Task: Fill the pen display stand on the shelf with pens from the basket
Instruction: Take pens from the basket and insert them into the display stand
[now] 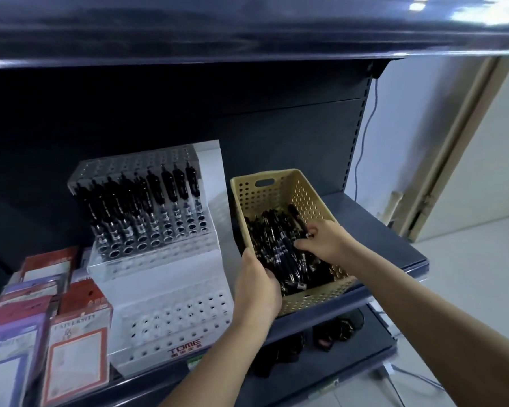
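Pens point(282, 254) lie in a big black heap inside the yellow basket point(312, 198), which sits on the dark shelf point(394, 239) at about three o'clock from the pen display stand point(159, 259). The stand is clear and white with steps. Its top rows hold some pens standing up, and many round holes lower down are empty.

The left hand point(257, 286) holds the near left corner of the basket, with the fingers curled over the rim and touching pens. The right hand point(323, 239) is down in the heap from five o'clock. Its fingers are partly closed around one or more pens, but I cannot tell how many.

These pens look light, hard and smooth. They will not bend, but they could slide out of a loose hold. They lie crossed over each other, so pulling one may drag others along. I think the best place to take one is the middle of its body, pinched between thumb and fingers, and then turn it so its lower end can drop into a hole.

Packs of cards point(77, 345) stand at nine o'clock from the stand.
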The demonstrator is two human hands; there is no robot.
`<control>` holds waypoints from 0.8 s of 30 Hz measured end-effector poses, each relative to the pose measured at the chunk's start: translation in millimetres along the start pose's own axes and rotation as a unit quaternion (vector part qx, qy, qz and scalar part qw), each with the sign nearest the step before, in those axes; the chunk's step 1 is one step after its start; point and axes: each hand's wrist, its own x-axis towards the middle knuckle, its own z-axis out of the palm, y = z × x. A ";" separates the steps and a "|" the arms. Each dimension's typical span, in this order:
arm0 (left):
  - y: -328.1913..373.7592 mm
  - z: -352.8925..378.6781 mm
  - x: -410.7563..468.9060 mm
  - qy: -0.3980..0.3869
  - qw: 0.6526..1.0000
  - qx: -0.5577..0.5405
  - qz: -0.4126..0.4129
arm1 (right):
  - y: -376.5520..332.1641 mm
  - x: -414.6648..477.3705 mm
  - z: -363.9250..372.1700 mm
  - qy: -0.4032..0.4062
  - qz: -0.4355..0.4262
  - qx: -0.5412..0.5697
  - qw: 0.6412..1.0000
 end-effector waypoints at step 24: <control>-2.5 5.4 -28.9 0.022 0.999 -0.031 -0.007 | -7.3 16.3 49.1 -0.005 0.071 0.057 0.996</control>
